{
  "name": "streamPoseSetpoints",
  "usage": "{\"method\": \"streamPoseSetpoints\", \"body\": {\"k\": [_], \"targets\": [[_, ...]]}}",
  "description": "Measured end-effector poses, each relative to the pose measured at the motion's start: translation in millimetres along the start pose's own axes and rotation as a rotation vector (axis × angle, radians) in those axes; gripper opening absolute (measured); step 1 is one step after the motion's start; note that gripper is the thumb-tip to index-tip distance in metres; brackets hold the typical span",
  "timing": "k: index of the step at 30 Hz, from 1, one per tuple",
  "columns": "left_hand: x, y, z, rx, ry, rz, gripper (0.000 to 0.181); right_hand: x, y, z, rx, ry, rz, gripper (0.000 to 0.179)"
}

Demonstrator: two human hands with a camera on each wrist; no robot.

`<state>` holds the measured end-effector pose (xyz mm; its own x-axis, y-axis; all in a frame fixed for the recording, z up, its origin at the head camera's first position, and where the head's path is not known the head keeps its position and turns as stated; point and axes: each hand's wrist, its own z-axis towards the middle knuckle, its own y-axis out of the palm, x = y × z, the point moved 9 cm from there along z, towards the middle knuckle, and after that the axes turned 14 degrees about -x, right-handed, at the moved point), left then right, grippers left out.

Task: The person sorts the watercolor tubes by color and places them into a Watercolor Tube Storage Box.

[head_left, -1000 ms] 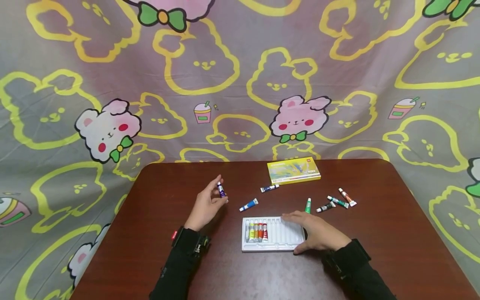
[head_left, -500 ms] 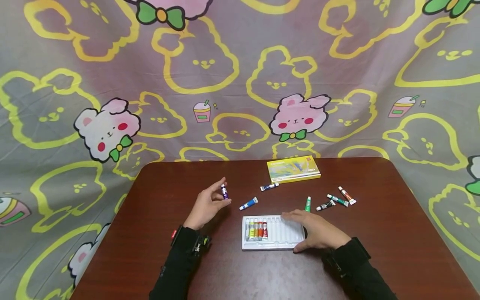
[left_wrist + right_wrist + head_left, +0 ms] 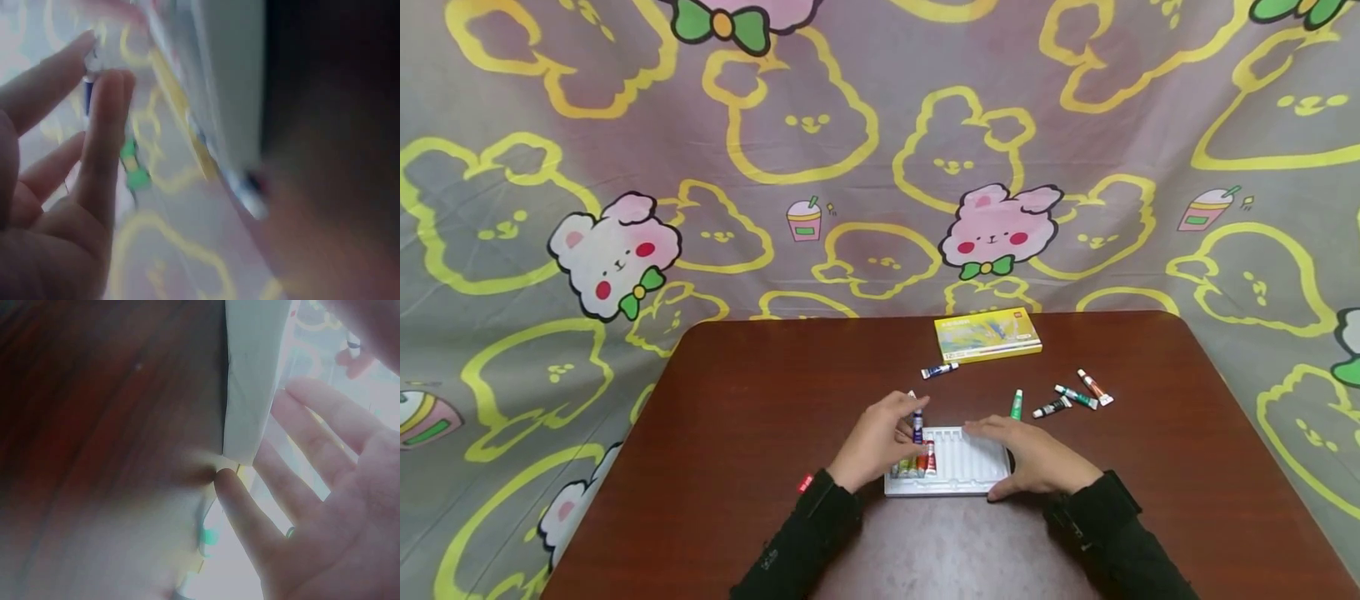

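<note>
My left hand (image 3: 876, 437) pinches a small paint tube (image 3: 917, 427) with a dark purple label and holds it upright over the left part of the white plastic tray (image 3: 972, 458). In the left wrist view the purple tube (image 3: 88, 95) shows between the fingertips. Several tubes lie side by side in the tray's left slots, the red tube (image 3: 931, 458) rightmost; the hand partly covers them. Across the tray's right end spreads my right hand (image 3: 1037, 457), thumb at the near edge and fingers at the far edge. Its fingers look fairly straight in the right wrist view, touching the tray side (image 3: 253, 381).
Behind the tray lie a dark blue tube (image 3: 940, 371) and a yellow paint box (image 3: 988, 335). A light green tube (image 3: 1017, 404) stands out beyond my right hand. Farther right are black (image 3: 1051, 407), dark green (image 3: 1076, 397) and reddish-brown (image 3: 1094, 387) tubes. A patterned cloth (image 3: 850, 150) hangs behind the table.
My left hand has moved right with the purple tube, from left of the tray to above its left side. It now hides most of the bright blue tube. The right hand stays put.
</note>
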<state>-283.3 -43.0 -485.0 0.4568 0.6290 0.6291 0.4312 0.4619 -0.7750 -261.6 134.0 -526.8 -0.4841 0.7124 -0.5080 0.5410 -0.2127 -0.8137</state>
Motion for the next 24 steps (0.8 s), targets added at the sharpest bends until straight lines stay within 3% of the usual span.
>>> {"method": "streamPoseSetpoints", "body": {"k": [3,6,17,24], "targets": [[21.7,17.2,3.0,-0.017,0.014,0.186,0.070,0.0,-0.2,-1.0,-0.001,0.000,0.003,0.094],[34.4,24.8,3.8,0.001,0.013,0.317,0.068,-0.3,-0.4,-1.2,0.002,-0.005,-0.005,0.094],[41.6,45.2,13.0,-0.033,0.039,0.452,0.066,0.8,-1.1,-1.2,0.011,-0.013,0.006,0.094],[37.6,44.3,8.5,-0.020,0.010,0.535,0.066,1.3,0.2,-0.6,0.008,-0.002,-0.004,0.095]]}}
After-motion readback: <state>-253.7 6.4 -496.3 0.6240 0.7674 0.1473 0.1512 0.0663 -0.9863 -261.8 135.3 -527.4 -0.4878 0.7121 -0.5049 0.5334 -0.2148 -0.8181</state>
